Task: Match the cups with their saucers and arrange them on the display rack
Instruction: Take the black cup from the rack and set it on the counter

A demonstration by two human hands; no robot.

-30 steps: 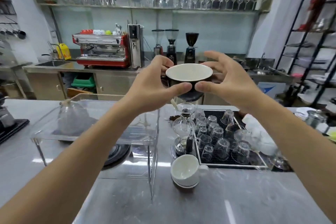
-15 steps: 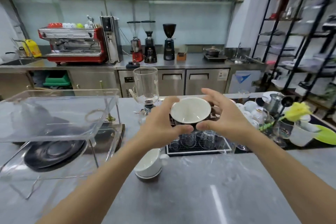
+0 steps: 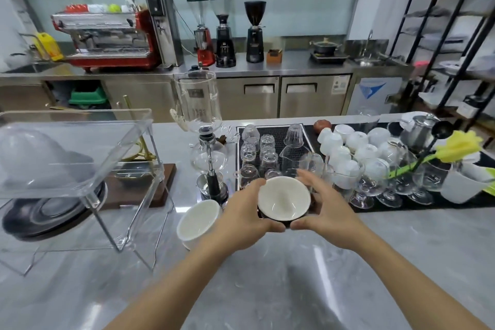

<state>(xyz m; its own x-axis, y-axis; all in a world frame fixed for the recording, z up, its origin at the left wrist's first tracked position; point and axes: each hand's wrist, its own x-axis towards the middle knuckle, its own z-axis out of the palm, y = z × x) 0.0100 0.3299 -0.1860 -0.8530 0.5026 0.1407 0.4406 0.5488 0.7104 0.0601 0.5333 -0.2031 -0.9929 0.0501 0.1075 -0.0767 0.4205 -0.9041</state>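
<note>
A cup [image 3: 283, 198], dark outside and white inside, is held between both hands low over the grey counter. My left hand [image 3: 242, 215] wraps its left side and my right hand [image 3: 325, 207] its right side, thumbs nearly meeting in front. Just to the left, a white cup [image 3: 197, 220] leans on a white saucer [image 3: 188, 243]. A clear acrylic display rack [image 3: 88, 169] stands at the left, with a dark saucer [image 3: 48, 215] under it and a blurred pale thing on its top shelf.
A glass siphon coffee maker [image 3: 207, 147] stands behind the white cup. A black mat [image 3: 278, 132] with several upturned glasses lies beyond my hands. White cups [image 3: 348, 147], stemmed glasses, a metal pot [image 3: 420, 130] and a yellow flower [image 3: 458, 146] crowd the right.
Both hands have come down and toward me with the dark cup, from chest height to just above the counter. The view has tilted down and swung right.
</note>
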